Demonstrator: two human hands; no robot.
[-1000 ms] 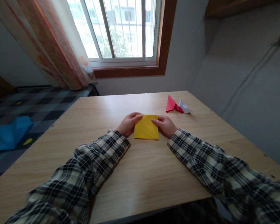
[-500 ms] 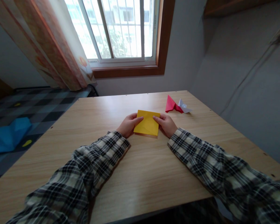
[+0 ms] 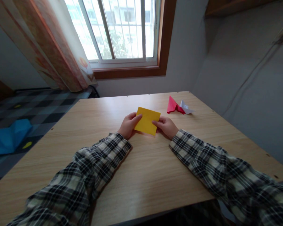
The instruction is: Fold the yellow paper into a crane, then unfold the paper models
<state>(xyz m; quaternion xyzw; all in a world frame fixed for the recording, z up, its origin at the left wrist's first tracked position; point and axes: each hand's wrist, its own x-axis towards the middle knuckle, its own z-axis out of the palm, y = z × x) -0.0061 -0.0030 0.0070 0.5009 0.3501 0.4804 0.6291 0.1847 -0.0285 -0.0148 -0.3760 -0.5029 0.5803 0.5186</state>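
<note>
Head view: the wooden table (image 3: pixel 146 175) forms the work surface. Over it, a yellow paper square (image 3: pixel 147 121) sits askew, its left edge pinched in the left hand (image 3: pixel 128 125), its right edge in the right hand (image 3: pixel 168 126), its middle clear of both grips. Step in hand, as judged: two-handed positioning of the square. The next move likely calls for an even hold on both edges.

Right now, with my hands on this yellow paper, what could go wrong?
The flat four-sided yellow paper is held near its left and right edges, so it might crease or bend if your left hand and right hand push unevenly. The folded red paper and folded white paper sit beyond the right hand on the light wooden table; a careless reach could knock them.
</note>
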